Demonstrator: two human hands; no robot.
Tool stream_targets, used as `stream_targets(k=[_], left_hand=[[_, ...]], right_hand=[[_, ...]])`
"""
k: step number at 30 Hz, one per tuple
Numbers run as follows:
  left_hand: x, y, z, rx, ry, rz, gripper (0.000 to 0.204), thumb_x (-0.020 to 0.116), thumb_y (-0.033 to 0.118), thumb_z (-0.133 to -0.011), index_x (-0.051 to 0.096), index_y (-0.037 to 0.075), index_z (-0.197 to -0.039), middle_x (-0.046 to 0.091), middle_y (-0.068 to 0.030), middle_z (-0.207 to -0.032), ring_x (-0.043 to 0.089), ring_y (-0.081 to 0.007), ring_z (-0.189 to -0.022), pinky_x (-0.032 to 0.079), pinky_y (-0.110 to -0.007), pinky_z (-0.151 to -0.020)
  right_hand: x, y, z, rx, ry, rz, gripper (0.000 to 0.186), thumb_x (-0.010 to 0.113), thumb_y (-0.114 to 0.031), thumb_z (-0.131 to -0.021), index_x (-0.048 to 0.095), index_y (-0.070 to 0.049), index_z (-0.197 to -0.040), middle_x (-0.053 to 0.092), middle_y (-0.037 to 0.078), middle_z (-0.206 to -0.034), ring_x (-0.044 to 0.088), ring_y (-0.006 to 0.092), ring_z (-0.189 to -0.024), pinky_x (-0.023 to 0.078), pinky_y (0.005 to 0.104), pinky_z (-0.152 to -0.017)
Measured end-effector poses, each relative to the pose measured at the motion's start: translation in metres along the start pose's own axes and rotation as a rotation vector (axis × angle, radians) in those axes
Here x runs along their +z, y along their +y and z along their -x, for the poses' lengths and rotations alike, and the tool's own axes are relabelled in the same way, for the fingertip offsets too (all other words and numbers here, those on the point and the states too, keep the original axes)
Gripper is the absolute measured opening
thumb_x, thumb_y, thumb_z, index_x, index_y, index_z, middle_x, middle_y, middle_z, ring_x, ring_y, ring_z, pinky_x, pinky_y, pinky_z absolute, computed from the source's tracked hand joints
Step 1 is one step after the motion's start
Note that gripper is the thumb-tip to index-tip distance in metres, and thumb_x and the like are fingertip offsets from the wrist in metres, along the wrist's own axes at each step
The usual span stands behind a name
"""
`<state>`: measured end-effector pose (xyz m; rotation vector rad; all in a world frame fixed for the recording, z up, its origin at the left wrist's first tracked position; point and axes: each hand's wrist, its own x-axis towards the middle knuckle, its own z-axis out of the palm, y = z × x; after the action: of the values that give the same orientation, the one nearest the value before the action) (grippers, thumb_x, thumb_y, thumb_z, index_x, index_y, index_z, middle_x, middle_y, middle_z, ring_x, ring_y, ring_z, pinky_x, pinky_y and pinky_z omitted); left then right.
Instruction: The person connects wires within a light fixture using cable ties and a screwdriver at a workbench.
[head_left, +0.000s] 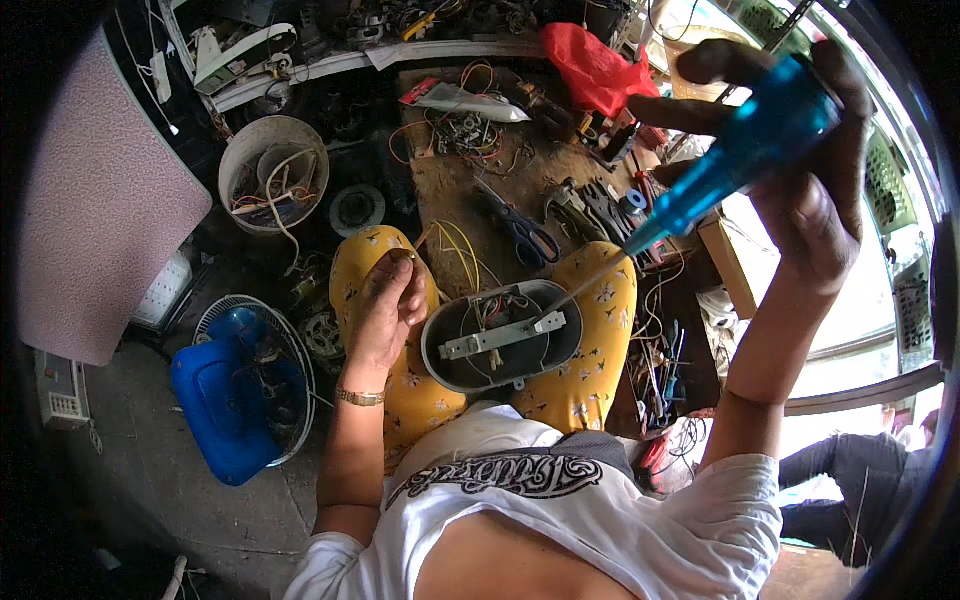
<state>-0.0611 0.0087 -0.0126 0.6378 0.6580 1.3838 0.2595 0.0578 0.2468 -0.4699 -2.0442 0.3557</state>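
My right hand (pixel 815 215) is raised at the upper right, its fingers around the translucent blue handle of a screwdriver (pixel 765 135). The shaft slants down to the right end of a pale metal bar (pixel 490 341). That bar lies across an open grey oval housing (pixel 455 375), which rests between my thighs. Thin wires and a small connector show inside the housing. My left hand (pixel 385 305) is beside the housing's left end, above my knee, thumb and fingers closed together. Whatever small thing it may pinch is too small to make out.
Ahead, a wooden board (pixel 440 190) carries scissors (pixel 525 230), pliers (pixel 600 210), wires and a red plastic bag (pixel 595 70). A bucket (pixel 225 160) with cables stands at the left, above a blue plastic piece (pixel 225 410) in a fan cage. More tools (pixel 670 375) lie at the right.
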Motion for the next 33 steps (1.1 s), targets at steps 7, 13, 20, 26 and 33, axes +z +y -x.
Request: stream_targets(k=[7,13,20,26,33], left_hand=[[0.013,-0.009,0.002,-0.031,-0.04,-0.042,0.014,0.061,0.023,-0.102,0.058,0.01,-0.104,0.061,-0.0006,-0.085,0.053,-0.0038,-0.067,0.042,-0.019,-0.052],[0.023,-0.019,0.0,-0.04,-0.077,-0.138,0.014,0.061,0.02,-0.101,0.057,0.007,-0.106,0.061,-0.0009,-0.084,0.052,-0.0041,-0.062,0.043,-0.019,-0.052],[0.018,-0.024,0.004,0.008,-0.094,-0.264,0.014,0.062,0.017,-0.101,0.058,0.006,-0.108,0.06,-0.0011,-0.084,0.052,-0.0037,-0.061,0.043,-0.018,-0.052],[0.016,-0.039,0.006,-0.006,-0.132,-0.356,0.01,0.062,0.013,-0.101,0.061,0.005,-0.107,0.059,0.0012,-0.08,0.05,-0.0029,-0.059,0.042,-0.018,-0.053],[0.022,-0.044,0.003,0.008,-0.141,-0.338,0.006,0.062,0.012,-0.101,0.061,0.008,-0.105,0.058,0.0024,-0.078,0.049,-0.0021,-0.059,0.039,-0.018,-0.05]], right_hand=[[0.013,-0.017,-0.007,-0.191,0.01,0.378,0.084,0.076,-0.035,-0.088,0.032,-0.003,-0.152,0.05,0.023,-0.145,0.055,0.032,-0.129,0.05,0.0442,-0.103],[-0.005,-0.018,0.002,0.002,0.029,-0.085,0.081,0.074,-0.029,-0.09,0.03,-0.002,-0.153,0.051,0.027,-0.139,0.066,0.0355,-0.114,0.058,0.0436,-0.093],[0.06,-0.017,-0.01,-0.213,0.207,0.317,0.084,0.079,-0.031,-0.087,0.031,-0.002,-0.15,0.058,0.021,-0.117,0.068,0.0208,-0.079,0.058,0.0295,-0.07],[0.071,-0.005,0.001,-0.165,0.46,-0.335,0.05,0.052,-0.027,-0.105,0.029,-0.016,-0.148,0.057,0.016,-0.096,0.045,0.0129,-0.046,0.036,0.0225,-0.035],[-0.003,-0.009,-0.015,-0.132,0.466,-0.701,0.039,0.047,-0.035,-0.105,0.051,0.002,-0.095,0.038,0.004,-0.071,0.031,0.0111,-0.058,0.029,0.0259,-0.047]])
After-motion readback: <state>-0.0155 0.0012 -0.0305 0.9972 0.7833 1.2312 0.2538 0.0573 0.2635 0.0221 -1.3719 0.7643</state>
